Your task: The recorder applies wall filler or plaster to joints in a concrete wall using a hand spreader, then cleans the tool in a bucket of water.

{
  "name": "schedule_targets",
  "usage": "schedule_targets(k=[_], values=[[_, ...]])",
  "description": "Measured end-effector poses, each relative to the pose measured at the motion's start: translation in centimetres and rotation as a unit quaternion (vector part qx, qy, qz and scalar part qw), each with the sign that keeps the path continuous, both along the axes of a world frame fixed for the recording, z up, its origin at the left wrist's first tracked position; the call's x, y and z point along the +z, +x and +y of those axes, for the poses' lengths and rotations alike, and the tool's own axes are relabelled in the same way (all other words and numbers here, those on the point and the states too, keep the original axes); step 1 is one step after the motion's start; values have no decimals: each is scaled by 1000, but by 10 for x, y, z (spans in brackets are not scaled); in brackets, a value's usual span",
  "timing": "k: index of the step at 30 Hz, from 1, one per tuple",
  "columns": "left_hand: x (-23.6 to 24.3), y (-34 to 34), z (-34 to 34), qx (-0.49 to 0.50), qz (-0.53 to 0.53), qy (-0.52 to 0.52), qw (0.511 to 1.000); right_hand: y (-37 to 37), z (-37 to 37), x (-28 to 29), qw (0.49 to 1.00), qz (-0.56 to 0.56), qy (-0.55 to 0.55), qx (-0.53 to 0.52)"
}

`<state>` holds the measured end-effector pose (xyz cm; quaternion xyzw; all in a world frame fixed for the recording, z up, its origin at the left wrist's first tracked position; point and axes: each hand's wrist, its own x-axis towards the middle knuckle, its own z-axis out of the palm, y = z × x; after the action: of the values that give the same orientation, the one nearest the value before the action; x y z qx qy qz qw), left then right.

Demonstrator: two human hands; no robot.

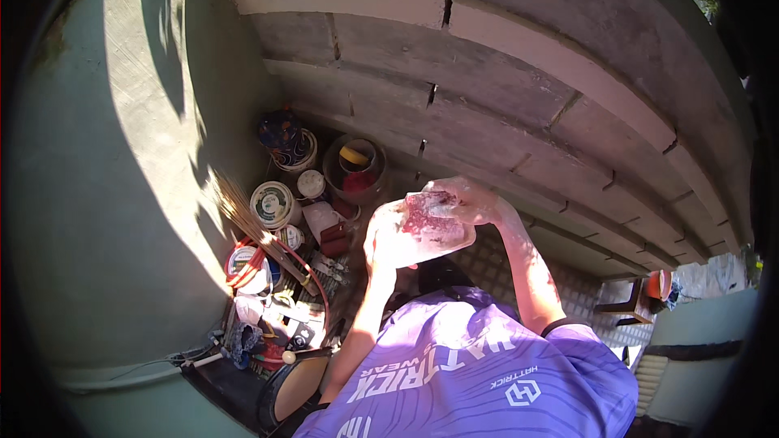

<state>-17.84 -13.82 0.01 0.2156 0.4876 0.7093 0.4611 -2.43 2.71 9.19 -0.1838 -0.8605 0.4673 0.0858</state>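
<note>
In front of my chest I hold up a pale, shiny, squarish thing (430, 237) with a pinkish-red, mottled patch in its middle. Strong sunlight washes it out, and I cannot tell whether it is a plastic container or a bag. My left hand (383, 231) is closed round its left side. At the far right edge, my right hand (469, 199) has bent fingers closed over the rim, next to the red patch. The fingertips of both hands are partly lost in glare.
Paint buckets (274, 204), a large round tub (357, 169) and a stick broom (251, 223) crowd the left corner. A green wall (81, 195) rises at the left. Concrete ledges (535, 40) run across the far side. A wooden stool (629, 304) stands at the right.
</note>
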Motion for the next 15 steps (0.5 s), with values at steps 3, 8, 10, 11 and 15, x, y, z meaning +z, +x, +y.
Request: schedule_targets(k=[3, 8, 10, 11, 15], values=[[2, 20, -6, -42, -13, -9, 999, 35, -9, 5, 983, 79, -117, -119], [11, 73, -10, -4, 51, 38, 998, 108, -16, 6, 930, 129, -249, -238], [12, 96, -7, -71, -7, 13, 997, 139, -10, 4, 975, 99, -109, -168], [11, 110, -5, -61, -3, 6, 998, 155, -8, 3, 992, 54, 44, -105], [9, 180, 6, -82, 14, 22, 996, 213, -21, -7, 979, -63, 170, -92]])
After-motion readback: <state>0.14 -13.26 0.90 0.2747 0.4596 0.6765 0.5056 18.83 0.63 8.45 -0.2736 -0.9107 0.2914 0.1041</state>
